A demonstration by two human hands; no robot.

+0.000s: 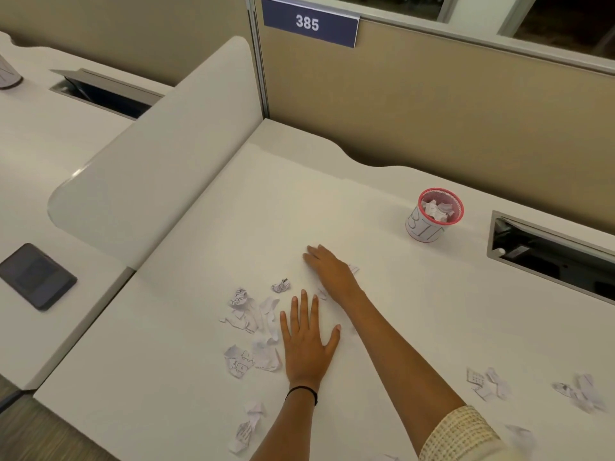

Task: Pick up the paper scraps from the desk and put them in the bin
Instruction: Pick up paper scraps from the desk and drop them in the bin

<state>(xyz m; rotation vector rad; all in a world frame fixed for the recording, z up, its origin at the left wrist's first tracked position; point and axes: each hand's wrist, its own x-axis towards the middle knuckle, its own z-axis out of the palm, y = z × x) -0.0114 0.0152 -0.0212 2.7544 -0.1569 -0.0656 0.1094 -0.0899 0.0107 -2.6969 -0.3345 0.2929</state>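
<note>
Two flat hands: left hand point(307, 341), right hand point(327, 267), one bin point(432, 216)

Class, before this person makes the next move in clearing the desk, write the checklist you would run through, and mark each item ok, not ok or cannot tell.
1. Bin upright on the desk: ok.
2. Room left in the bin: cannot tell; paper already reaches near its rim.
3. Desk free of scraps: not ok; scrap cluster lies beside the left hand, more scraps at the right.
4. Left hand free to pick: ok, flat and open.
5. Right hand holding a scrap: cannot tell; paper shows at its edge.
</note>
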